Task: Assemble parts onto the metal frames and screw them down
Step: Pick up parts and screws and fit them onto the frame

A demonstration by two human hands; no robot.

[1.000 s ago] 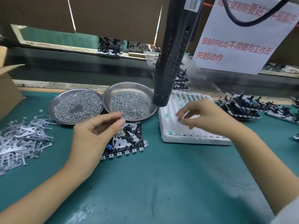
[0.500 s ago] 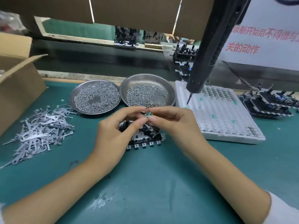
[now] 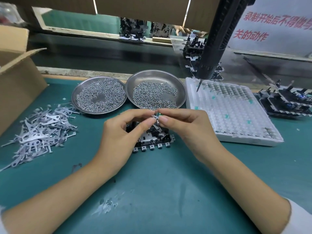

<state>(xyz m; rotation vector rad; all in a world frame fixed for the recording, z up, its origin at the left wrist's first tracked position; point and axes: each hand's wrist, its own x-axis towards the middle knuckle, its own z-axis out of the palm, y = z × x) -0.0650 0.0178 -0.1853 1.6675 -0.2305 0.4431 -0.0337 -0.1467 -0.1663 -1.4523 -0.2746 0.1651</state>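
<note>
While the metal frame [image 3: 152,141] lies on the green table [image 3: 152,191] just in front of the two screw dishes [image 3: 99,95], both hands meet right above it: the left hand [image 3: 121,137] and the right hand [image 3: 184,130] pinch one small metal part [image 3: 156,117] between thumb and forefinger tips, fingers curled. A heap of flat metal levers [image 3: 38,130] lies to the left, a white foam tray [image 3: 231,112] to the right
</note>
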